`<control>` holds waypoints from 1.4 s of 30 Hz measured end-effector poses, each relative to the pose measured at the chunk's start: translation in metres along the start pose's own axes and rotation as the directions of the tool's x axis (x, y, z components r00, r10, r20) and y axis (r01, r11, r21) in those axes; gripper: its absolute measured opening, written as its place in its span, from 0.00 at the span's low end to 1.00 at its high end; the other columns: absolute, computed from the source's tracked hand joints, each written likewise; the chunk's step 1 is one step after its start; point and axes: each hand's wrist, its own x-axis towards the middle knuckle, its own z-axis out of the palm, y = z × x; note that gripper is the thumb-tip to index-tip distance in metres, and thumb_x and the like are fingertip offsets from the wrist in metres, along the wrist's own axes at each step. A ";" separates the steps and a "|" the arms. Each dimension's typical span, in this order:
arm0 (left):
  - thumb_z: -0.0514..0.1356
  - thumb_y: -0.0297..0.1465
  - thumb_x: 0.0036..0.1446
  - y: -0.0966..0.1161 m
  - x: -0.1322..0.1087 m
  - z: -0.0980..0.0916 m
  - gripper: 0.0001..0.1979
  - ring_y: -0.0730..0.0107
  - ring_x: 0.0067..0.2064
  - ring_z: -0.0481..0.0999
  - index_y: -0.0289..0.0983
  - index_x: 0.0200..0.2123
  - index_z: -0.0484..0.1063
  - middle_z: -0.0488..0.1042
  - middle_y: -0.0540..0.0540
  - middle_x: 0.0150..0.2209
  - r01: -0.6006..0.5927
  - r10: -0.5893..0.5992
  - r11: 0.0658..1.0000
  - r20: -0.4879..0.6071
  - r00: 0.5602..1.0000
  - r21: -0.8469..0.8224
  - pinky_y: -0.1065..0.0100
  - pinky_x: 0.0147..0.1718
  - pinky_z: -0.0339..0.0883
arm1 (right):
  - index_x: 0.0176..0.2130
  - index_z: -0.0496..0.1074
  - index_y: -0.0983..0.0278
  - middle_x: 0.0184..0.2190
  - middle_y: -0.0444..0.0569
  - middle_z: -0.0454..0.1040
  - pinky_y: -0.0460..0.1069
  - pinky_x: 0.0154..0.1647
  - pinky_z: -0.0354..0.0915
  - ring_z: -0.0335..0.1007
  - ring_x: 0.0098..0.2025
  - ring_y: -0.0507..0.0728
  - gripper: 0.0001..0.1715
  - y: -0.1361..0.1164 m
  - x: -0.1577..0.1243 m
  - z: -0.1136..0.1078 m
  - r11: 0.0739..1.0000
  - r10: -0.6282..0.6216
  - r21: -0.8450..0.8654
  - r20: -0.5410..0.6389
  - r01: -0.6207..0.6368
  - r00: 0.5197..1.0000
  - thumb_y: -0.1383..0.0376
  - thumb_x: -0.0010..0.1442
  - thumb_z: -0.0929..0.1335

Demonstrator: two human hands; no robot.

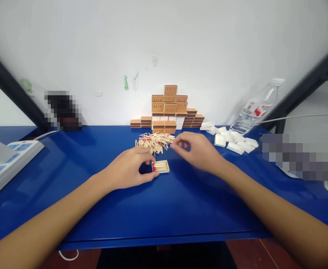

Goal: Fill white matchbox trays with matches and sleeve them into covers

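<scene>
My left hand (133,166) grips a small white matchbox tray (168,170) by its left end, the thumb in front and the fingers behind. Inside the tray, matches (161,166) lie side by side with their red heads to the left. Just behind it on the blue table is a loose heap of matches (157,140), heads pointing various ways. My right hand (196,149) hovers at the heap's right edge, fingers curled and thumb and index finger pinched together. Whatever is between those fingertips, if anything, is too small to make out.
Stacked brown matchboxes (164,106) stand against the wall behind the heap. White trays (232,140) lie scattered to the right, near a tilted plastic bottle (255,106). A power strip (9,160) lies at the left of the blue table (152,213).
</scene>
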 end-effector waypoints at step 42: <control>0.66 0.40 0.63 -0.003 0.000 0.001 0.12 0.61 0.42 0.75 0.38 0.41 0.79 0.78 0.45 0.37 0.012 -0.012 1.000 -0.016 1.000 0.000 0.61 0.41 0.70 | 0.37 0.69 0.62 0.39 0.55 0.74 0.55 0.45 0.65 0.70 0.42 0.62 0.09 0.044 0.013 -0.007 0.992 0.031 -0.123 0.162 -0.011 0.986 0.63 0.72 0.64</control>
